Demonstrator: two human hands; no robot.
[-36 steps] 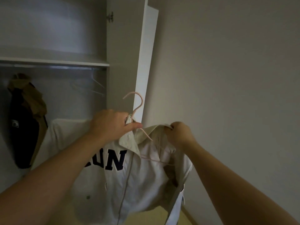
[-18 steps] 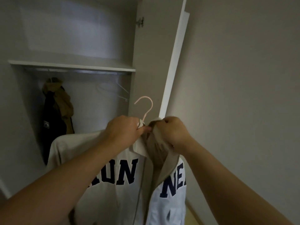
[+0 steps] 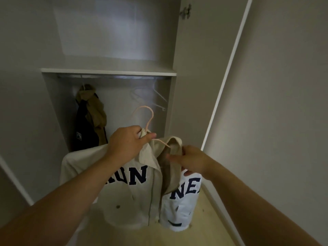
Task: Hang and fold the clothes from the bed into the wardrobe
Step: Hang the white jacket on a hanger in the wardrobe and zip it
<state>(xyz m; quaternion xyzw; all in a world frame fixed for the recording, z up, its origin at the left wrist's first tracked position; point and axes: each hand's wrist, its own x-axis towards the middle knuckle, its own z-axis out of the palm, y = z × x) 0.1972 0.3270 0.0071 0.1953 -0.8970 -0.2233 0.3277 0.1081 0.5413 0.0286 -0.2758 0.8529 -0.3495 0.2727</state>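
Currently held: cream lettered jacket (image 3: 124, 201) draped on a pink hanger (image 3: 150, 116), in front of the open wardrobe (image 3: 179, 103), below its rail (image 3: 106, 76).
Left hand (image 3: 126, 144): I see it gripping the hanger neck plus collar fabric.
Right hand (image 3: 192, 161): fingers curled on the collar's right side, slightly blurred.
Rail: dark and tan garments (image 3: 87, 125) at left, bare hangers (image 3: 157, 98) at right.
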